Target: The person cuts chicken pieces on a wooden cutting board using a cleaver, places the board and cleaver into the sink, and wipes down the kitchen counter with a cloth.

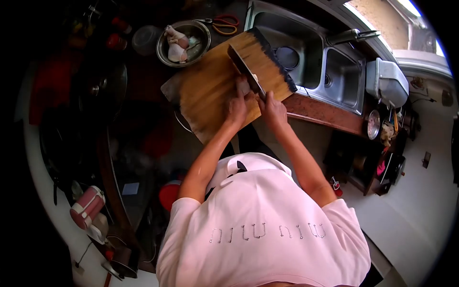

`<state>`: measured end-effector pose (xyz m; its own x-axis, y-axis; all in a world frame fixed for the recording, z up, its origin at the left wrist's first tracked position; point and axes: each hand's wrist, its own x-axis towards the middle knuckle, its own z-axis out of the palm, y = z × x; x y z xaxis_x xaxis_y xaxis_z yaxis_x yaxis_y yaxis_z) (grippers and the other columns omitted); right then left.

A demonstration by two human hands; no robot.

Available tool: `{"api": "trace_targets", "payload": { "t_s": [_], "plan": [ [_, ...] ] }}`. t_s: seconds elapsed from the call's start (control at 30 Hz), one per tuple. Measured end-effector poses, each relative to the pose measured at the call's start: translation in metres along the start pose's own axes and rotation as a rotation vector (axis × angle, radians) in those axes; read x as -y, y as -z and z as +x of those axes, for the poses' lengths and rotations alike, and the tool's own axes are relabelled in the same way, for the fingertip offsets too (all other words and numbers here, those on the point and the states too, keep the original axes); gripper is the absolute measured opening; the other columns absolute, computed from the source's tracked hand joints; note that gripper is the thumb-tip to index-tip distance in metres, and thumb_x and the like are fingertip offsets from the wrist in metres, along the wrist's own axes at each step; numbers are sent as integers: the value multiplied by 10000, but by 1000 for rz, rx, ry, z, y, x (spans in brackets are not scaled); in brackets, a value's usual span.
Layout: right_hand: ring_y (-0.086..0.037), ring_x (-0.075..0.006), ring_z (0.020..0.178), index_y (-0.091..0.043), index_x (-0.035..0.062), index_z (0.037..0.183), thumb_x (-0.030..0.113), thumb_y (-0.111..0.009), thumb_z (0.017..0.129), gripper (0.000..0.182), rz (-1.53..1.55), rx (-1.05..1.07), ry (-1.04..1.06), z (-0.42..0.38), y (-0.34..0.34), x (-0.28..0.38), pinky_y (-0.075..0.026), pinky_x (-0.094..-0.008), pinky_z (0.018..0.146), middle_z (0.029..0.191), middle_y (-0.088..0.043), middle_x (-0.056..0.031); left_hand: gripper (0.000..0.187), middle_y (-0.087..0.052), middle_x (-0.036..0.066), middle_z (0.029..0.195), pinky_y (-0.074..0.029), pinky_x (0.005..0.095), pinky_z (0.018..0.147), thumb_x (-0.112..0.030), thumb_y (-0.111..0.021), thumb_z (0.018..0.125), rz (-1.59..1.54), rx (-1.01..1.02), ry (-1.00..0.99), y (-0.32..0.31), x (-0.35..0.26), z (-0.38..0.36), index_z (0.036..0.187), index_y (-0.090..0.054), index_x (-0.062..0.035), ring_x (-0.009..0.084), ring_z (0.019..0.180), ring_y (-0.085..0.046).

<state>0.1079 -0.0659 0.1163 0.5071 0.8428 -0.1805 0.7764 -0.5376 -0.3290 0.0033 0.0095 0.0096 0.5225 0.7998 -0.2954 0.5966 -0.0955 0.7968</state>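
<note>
- The right hand [271,106] is sitting just above the middle of the frame, its fingers curled shut around the handle of a cleaver [246,71].
- The cleaver's dark blade is running up and to the left from that hand, lying across the wooden cutting board [210,91] with its edge down toward the wood.
- The left hand [237,103] is resting just beside the right one, on its left in the frame, fingers bent and pressing on a small pale piece of food [243,86] right against the blade; how firmly the fingers are closing on the piece cannot be told.
- The cutting board is lying tilted in the upper middle of the frame, its far right corner reaching over the edge of the double steel sink [311,57].
- A metal bowl [165,48] is standing at the upper left of the board, touching or nearly touching its edge, and is holding pale raw pieces of meat [176,45].
- Orange-handled scissors [222,23] are lying at the top of the frame, between the bowl and the sink.
- A white container [388,81] is sitting at the upper right, beside the sink.
- The person's pink shirt [263,229] is filling the lower middle of the frame.
</note>
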Motion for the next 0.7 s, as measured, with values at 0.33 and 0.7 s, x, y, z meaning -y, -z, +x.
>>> {"api": "trace_targets", "payload": {
  "t_s": [0.33,0.7],
  "plan": [
    [-588,-407,614,-448,58,946,208,-637,848,260,449,-464,231,-9,50,38,-442,-460,496,678,-598,-210,474,-622,290,943,-440,528,816,-267,-308,943,115,53,256,-1,0,3,1313,-343,27,467,919,-572],
    [-591,-411,619,-445,56,949,273,-612,867,286,356,-368,144,-6,64,42,-446,-471,506,673,-597,-216,272,-602,321,953,-463,544,715,-94,-390,864,217,-26,141,18,-28,-10,1129,-354,-39,464,855,-597]
  ]
}}
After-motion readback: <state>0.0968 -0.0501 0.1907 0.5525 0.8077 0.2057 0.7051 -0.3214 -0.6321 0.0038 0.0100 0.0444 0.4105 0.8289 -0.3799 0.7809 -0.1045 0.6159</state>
